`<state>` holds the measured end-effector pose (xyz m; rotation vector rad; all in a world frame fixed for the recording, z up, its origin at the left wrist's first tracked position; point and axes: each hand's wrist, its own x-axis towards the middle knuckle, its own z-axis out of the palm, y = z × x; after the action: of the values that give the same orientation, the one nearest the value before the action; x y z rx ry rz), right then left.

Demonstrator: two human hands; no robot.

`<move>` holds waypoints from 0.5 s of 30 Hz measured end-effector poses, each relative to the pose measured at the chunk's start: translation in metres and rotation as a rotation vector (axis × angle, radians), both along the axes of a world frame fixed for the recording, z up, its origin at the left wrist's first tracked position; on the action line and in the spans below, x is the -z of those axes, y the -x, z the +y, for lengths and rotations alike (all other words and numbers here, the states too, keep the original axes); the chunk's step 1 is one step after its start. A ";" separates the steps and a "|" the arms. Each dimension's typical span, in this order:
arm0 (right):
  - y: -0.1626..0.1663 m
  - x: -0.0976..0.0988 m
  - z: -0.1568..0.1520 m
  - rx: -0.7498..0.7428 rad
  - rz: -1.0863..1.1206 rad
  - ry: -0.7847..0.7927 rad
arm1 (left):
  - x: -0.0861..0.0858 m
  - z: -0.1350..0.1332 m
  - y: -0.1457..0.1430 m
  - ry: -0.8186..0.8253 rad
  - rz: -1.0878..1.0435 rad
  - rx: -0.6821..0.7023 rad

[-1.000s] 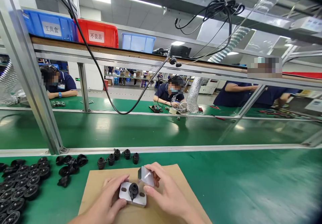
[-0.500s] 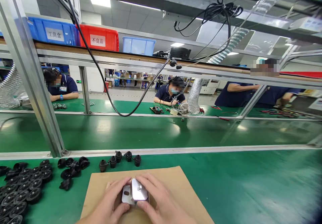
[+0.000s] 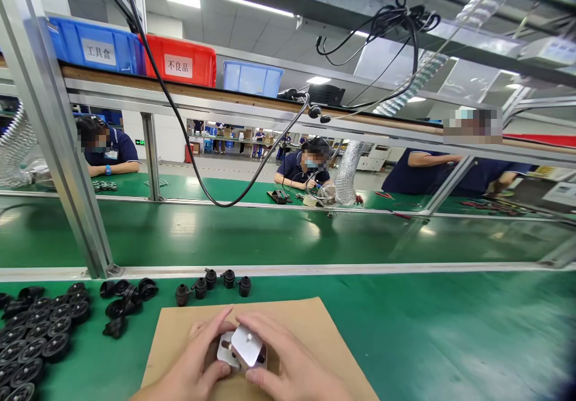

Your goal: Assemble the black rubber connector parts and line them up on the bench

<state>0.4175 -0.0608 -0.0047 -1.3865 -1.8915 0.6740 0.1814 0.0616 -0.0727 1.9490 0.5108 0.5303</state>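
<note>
Over a brown cardboard sheet [image 3: 324,353], my left hand [image 3: 200,353] grips a flat silver metal plate [image 3: 226,348] with a dark slot, between thumb and fingers. My right hand [image 3: 288,353] is closed on a silver metal block [image 3: 247,346] with rounded corners, a small stud on its top face and a dark hole low on its side. The block sits against the plate and partly overlaps it, tilted. Whether the two are joined I cannot tell. My fingers hide their far and outer sides.
Many round black parts [image 3: 36,335] crowd the green bench [image 3: 432,329] at left. Several small black fittings [image 3: 200,288] stand behind the cardboard. A metal frame post [image 3: 74,143] rises at left, and a black cable [image 3: 180,125] hangs ahead. Co-workers sit across the line.
The silver block in my right hand has tilted and turned against the plate, so more of its side and a dark hole show. My left hand has stayed nearly in place.
</note>
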 end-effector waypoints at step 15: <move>0.003 0.010 0.016 0.121 -0.109 -0.124 | 0.005 0.027 -0.012 -0.116 -0.118 0.097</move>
<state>0.4150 -0.0452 -0.0151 -1.4695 -1.8820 0.4228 0.1931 0.0884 -0.0780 2.0272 0.3149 0.6201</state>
